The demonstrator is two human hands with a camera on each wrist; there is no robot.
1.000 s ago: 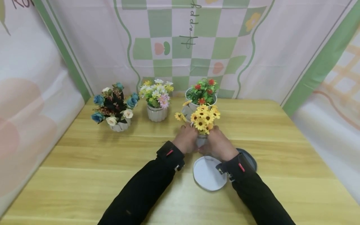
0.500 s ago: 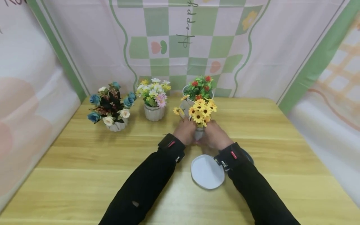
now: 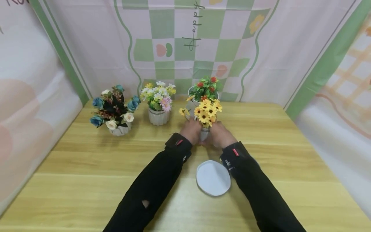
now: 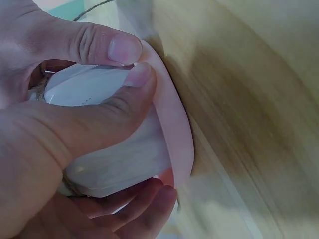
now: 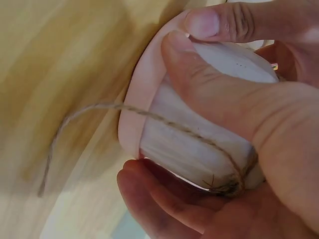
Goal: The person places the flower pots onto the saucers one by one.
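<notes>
In the head view, both hands surround a small pale pot [image 3: 204,134] of yellow daisies [image 3: 206,112]. My left hand [image 3: 192,130] grips its left side and my right hand [image 3: 222,135] its right side. The wrist views show the whitish pot [image 4: 119,167] with its base in a shallow pink saucer [image 4: 174,132]. Both thumbs press near the saucer's rim, while the left hand's other fingers [image 4: 149,206] and the right hand's other fingers [image 5: 164,199] curl round the sides. Twine [image 5: 184,129] is tied round the pot, one loose end hanging over the saucer.
A white plate [image 3: 213,178] lies nearer on the wooden table [image 3: 87,180]. Behind the daisies stands a pot of red flowers [image 3: 207,88]. Farther left are a pot of white and pink flowers [image 3: 159,103] and one of blue and cream roses [image 3: 116,111].
Both hands have moved the daisy pot a little away, toward the red-flower pot. The dark plate beside the white one is now hidden by the right sleeve.
</notes>
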